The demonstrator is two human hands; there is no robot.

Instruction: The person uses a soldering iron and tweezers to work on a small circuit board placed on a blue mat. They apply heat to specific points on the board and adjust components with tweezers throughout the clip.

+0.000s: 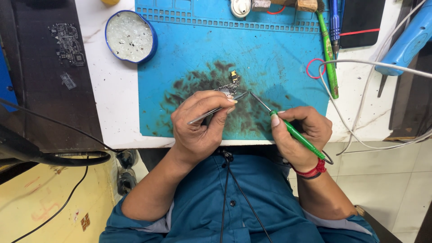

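The small circuit part [232,83] lies on the blue mat [279,49] just beyond both hands. The left hand [200,121] — nearer — pinches tweezers [219,108] onto it; the right hand [300,130] grips a green soldering iron [294,133], its tip slanting up-left toward the part.

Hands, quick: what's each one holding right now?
Left hand: closed on metal tweezers.
Right hand: closed on the green-handled soldering iron.

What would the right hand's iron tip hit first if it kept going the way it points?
Probably the tweezers' tip held by the left hand, then the small circuit board. The right hand aims the iron up-left at them; depth is unclear.
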